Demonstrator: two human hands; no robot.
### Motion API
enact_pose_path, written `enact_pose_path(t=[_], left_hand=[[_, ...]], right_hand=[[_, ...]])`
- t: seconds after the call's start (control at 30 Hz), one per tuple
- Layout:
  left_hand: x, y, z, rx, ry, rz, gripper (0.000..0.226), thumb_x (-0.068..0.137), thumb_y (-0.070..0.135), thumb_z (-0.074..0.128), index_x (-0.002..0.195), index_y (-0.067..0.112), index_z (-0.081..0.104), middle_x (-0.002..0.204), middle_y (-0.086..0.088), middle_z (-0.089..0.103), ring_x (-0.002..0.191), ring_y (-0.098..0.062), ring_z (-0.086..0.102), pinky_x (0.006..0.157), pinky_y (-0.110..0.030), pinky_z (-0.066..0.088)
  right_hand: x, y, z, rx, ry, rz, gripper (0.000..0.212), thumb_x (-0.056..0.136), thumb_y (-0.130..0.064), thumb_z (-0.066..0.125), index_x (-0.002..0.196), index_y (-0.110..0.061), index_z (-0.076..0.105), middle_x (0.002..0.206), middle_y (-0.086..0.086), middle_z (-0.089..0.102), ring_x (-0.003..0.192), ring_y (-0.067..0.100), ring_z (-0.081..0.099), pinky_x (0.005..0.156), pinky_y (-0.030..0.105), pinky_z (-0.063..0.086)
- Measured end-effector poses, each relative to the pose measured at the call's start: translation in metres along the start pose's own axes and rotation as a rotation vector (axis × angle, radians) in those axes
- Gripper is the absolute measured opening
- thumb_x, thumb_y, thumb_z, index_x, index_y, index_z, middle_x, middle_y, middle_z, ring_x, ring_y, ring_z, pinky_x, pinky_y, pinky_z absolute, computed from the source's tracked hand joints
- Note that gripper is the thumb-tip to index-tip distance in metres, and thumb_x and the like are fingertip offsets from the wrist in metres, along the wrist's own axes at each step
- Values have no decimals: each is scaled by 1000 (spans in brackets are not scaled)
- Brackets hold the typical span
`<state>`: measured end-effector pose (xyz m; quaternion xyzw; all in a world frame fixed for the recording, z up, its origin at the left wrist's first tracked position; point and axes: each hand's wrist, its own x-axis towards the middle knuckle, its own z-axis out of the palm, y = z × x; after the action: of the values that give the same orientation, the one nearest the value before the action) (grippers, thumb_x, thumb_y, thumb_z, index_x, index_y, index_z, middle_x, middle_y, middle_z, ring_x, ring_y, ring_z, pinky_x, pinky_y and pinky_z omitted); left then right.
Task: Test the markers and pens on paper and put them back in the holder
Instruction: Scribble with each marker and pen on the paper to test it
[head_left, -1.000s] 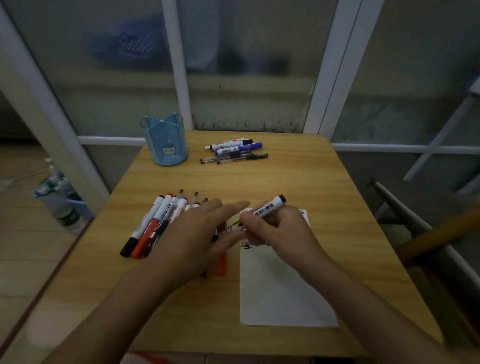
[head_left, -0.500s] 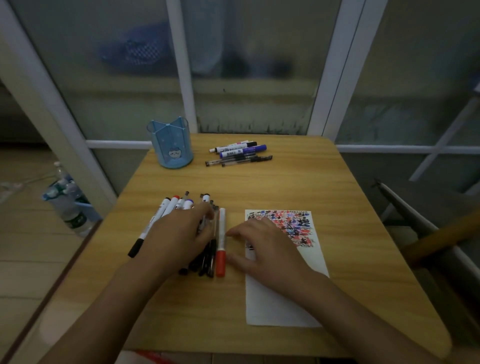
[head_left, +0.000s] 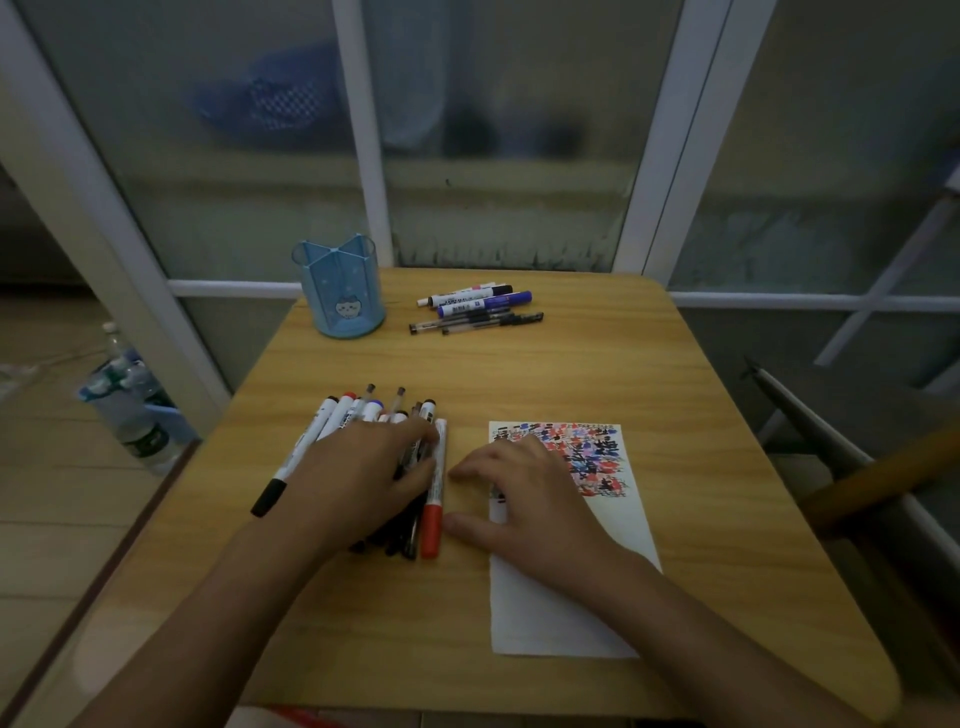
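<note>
A bunch of several markers and pens (head_left: 358, 415) lies at the table's left-middle, and my left hand (head_left: 363, 478) rests flat on top of it, fingers spread. The red-capped marker (head_left: 434, 499) lies at the bunch's right edge. My right hand (head_left: 530, 499) rests on the left part of the white paper (head_left: 566, 597), fingers relaxed, holding nothing, its thumb near the red cap. Red, blue and black scribbles (head_left: 587, 452) cover the paper's top. The blue pen holder (head_left: 340, 293) stands empty at the back left.
A second group of several pens and markers (head_left: 478, 309) lies at the back, right of the holder. The wooden table (head_left: 675, 415) ends against a glass wall. Water bottles (head_left: 130, 410) stand on the floor to the left; a chair frame (head_left: 831, 452) is at right.
One second ago both hands held a black-capped marker above the paper. It has since been laid down with the bunch; my left hand settled on the bunch and my right hand on the paper.
</note>
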<state>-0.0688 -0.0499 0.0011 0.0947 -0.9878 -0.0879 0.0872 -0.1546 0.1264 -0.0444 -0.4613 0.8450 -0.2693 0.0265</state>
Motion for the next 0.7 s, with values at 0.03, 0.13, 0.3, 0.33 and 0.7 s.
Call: enact_pose_path(t=[0.03,0.13,0.3,0.33,0.7], left_hand=[[0,0,0,0,-2,-4,33,97,47,45,128,40,52,97,15,42,91,-4,34,84,-27,39],[1,2,0,-15,-20,-21,35,97,48,44,130,40,51,104,13,51,92,-4,38,77,-25,40],[1,5,-1,-26,-15,-20,33,97,48,45,129,41,52,91,14,38,86,-4,36,71,-23,36],[1,5,-1,-23,-12,-17,34,97,48,44,129,40,52,90,14,37,86,-4,36,71,-23,36],[4,-4,0,-46,8,-52,34,95,48,47,128,41,55,93,12,49,84,-5,43,61,-20,31]], right_hand=[[0,0,0,1,1,3,55,83,-68,55,127,-36,63,125,-18,58,113,8,41,93,33,33],[1,3,-1,-8,0,11,51,86,-63,61,129,-35,61,127,-18,57,116,7,40,97,33,33],[1,5,-2,-14,-8,18,50,87,-59,62,131,-36,59,128,-18,55,117,5,39,101,34,35],[0,5,-2,-14,-4,16,50,87,-59,62,131,-36,59,128,-19,55,117,5,39,101,34,34],[6,14,-13,-14,33,24,41,87,-48,68,126,-35,63,126,-16,59,116,9,43,98,35,36]])
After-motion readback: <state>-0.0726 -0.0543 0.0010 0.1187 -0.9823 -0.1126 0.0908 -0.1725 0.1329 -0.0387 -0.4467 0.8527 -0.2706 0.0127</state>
